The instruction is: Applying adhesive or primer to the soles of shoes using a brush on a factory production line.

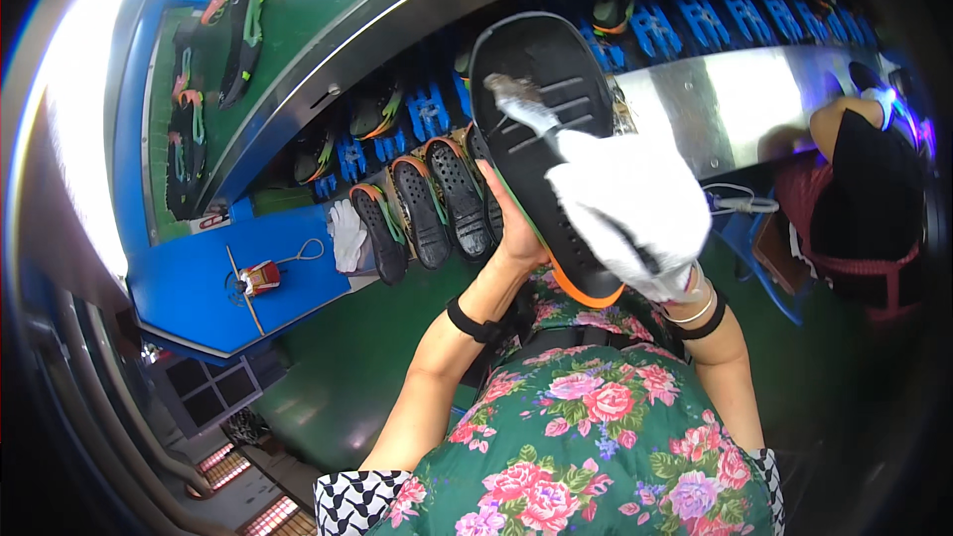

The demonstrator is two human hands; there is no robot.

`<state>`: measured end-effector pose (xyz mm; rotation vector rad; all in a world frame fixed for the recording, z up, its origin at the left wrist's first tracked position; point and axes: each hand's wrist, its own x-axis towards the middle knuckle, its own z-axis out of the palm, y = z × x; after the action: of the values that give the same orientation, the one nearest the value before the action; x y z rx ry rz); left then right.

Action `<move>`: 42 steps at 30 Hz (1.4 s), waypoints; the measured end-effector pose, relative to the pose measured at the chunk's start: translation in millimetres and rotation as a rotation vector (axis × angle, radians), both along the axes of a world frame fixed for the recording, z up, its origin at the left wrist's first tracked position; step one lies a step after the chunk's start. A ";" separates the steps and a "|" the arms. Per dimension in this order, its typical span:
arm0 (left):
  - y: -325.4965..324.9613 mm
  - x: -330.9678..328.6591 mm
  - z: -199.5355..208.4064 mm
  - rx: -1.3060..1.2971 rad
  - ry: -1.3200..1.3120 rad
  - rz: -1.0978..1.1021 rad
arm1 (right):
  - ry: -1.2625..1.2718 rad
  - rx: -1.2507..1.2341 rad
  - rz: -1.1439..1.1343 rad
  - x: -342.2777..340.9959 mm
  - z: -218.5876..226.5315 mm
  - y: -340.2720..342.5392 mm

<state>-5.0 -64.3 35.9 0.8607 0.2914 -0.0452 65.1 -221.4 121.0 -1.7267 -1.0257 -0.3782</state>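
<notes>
A black shoe sole (pixel 541 174) with a green edge and an orange heel rim is held up before me, its ridged face showing. My bare left hand (pixel 516 235) grips it by the left edge, the fingers partly hidden behind it. In a white glove, my right hand (pixel 635 208) is closed round a brush (pixel 531 111), whose handle the glove covers. The brush's brownish bristles lie over the front half of the sole. Below and left of the sole stands a row of black shoes (pixel 425 206) with holes and orange and green trim.
Behind runs a line of blue clamps (pixel 427 114) along a metal rail. More shoes (pixel 243 35) lie on a green surface at upper left. A blue table (pixel 179 283) bears a small red device (pixel 262 279), with a white glove (pixel 345 235) beside it. A co-worker (pixel 854 199) sits at right.
</notes>
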 end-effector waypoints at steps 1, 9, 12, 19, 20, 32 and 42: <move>3.0 0.3 -17.1 -0.002 0.013 -0.012 | 0.039 -0.057 0.025 -7.1 -7.7 -0.2; 17.8 7.1 -74.5 -0.331 -0.124 0.017 | 0.146 0.127 0.027 -7.6 -16.6 0.0; 7.6 -4.0 -78.1 -0.281 0.167 0.278 | 0.049 0.074 0.035 -10.5 -22.3 -2.6; 13.0 11.0 -38.9 -0.163 0.114 0.127 | 0.081 0.036 0.022 -10.7 -23.8 -9.4; 15.3 7.2 -38.4 -0.219 -0.016 -0.018 | 0.073 0.057 0.039 -14.7 -26.8 -3.8; 11.0 27.4 -12.9 -0.329 -0.117 -0.194 | 0.137 0.093 0.174 -16.2 -37.4 -16.0; 16.1 45.6 -21.3 -0.297 -0.200 -0.032 | 0.371 0.160 0.127 -15.3 -36.1 -28.3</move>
<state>40.6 -48.2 14.6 0.5697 0.0798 -0.0307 49.8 -249.6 84.8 -1.5078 -0.8050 -0.0516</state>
